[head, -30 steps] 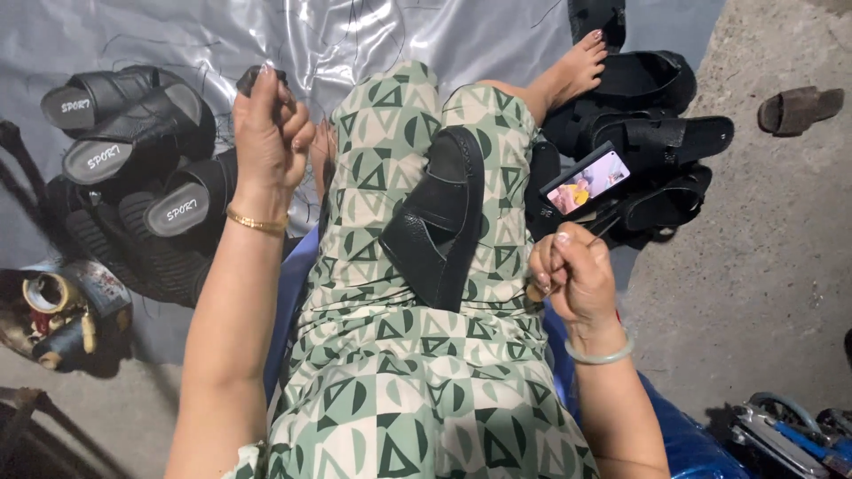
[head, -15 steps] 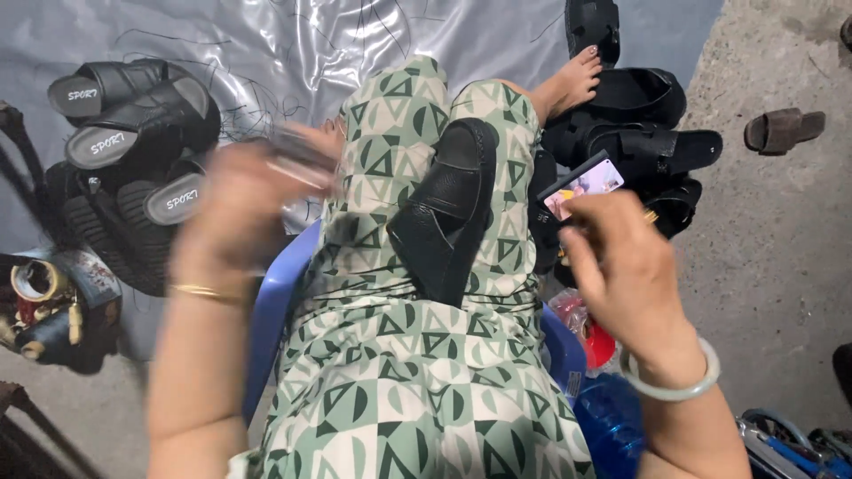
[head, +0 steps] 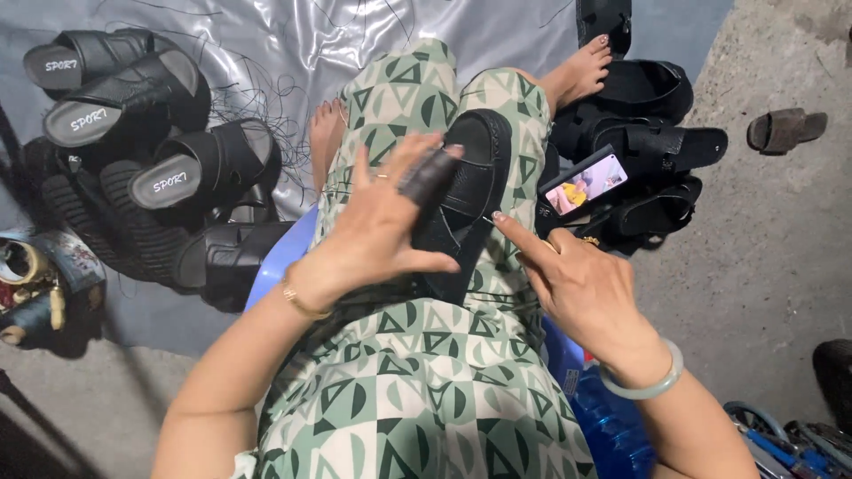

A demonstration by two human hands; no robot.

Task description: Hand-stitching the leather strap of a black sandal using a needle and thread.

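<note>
A black sandal (head: 479, 168) lies across my lap on the green patterned trousers. My left hand (head: 373, 231) rests flat on its near side with the fingers spread; one finger wears a dark sleeve and the wrist a gold bangle. My right hand (head: 586, 288) reaches in from the right. Its index finger is stretched out and touches the sandal's right edge, while the other fingers are curled. I cannot tell whether they hold anything. A pale green bangle sits on that wrist.
A pile of black sandals (head: 133, 115) lies at left on a grey plastic sheet (head: 266, 44), with more black sandals (head: 657, 142) at right. A lit phone (head: 586, 184) leans on those. There are also a brown sandal (head: 785, 129), tape rolls (head: 22, 266) and a blue bottle (head: 612, 426).
My left hand came down from in front of me onto the sandal. My right hand moved in from the right, and its index finger now touches the sandal's edge.
</note>
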